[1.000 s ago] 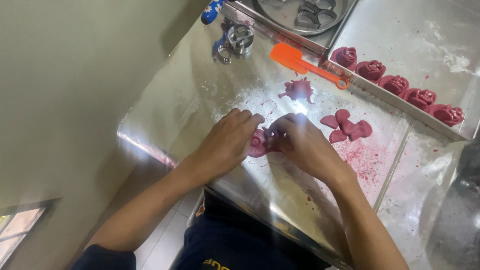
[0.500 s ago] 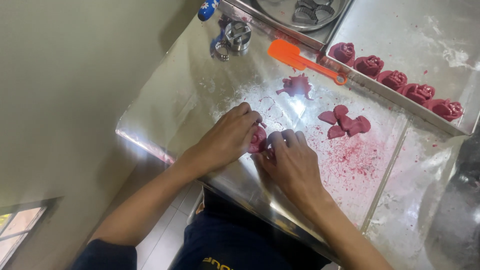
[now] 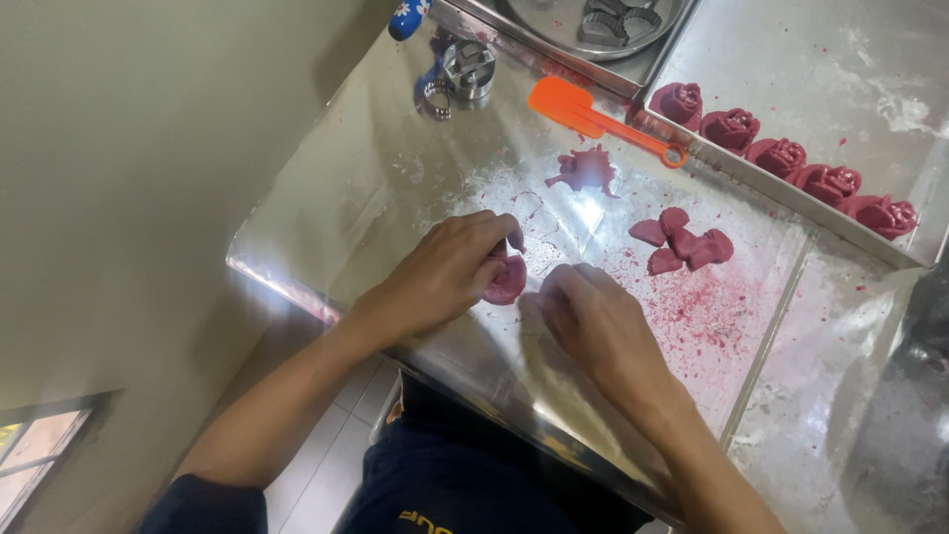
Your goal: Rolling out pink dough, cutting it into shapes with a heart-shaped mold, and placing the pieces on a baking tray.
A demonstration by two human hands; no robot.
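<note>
My left hand [image 3: 447,269] curls over a dark pink piece of dough [image 3: 508,279] on the shiny metal table [image 3: 366,188], fingers closed on it. My right hand [image 3: 595,324] rests just to the right of the dough, fingertips near it, holding nothing that I can see. A cluster of flat pink dough petals [image 3: 682,242] lies a little beyond the right hand. A ragged scrap of pink dough [image 3: 585,170] lies farther back.
An orange spatula [image 3: 593,119] lies by a metal tray [image 3: 909,259] carrying a row of several pink dough roses [image 3: 781,156]. Round metal cutters [image 3: 467,69] sit at the back left. Pink crumbs and flour dust the table. The table edge runs along my body.
My right hand has drawn back toward the near edge and to the right, away from the dough. My left hand stays closed over the piece.
</note>
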